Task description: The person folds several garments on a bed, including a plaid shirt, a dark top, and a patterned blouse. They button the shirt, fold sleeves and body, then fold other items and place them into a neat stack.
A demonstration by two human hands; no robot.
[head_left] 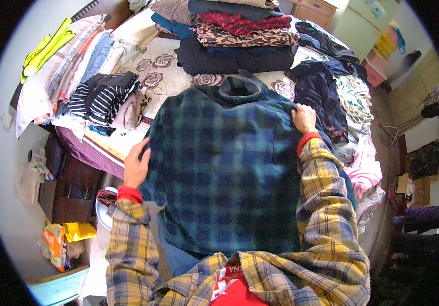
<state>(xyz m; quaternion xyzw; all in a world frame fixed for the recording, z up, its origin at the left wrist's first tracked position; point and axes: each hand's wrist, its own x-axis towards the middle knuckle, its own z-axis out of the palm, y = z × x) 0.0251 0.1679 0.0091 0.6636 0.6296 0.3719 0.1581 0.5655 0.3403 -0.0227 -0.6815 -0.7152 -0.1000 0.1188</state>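
A blue-green plaid shirt (229, 163) lies spread in front of me, its collar at the far end and its near edge hanging over my legs. My right hand (303, 118) has its fingers curled on the shirt's far right edge, near the shoulder. On the other side, my left hand (137, 166) is beside the shirt's left sleeve, fingers stretched and thumb apart. Whether its fingertips touch the cloth I cannot tell. Part of the right sleeve is hidden behind my right forearm.
Beyond the collar, a tall stack of folded clothes (240, 43) stands on the bed (153, 58). Striped garments (102, 99) and a leaning pile with a neon yellow piece (48, 48) lie left. Dark clothes (321, 97) and a pink garment (363, 166) lie right. A dark cabinet (71, 191) stands lower left.
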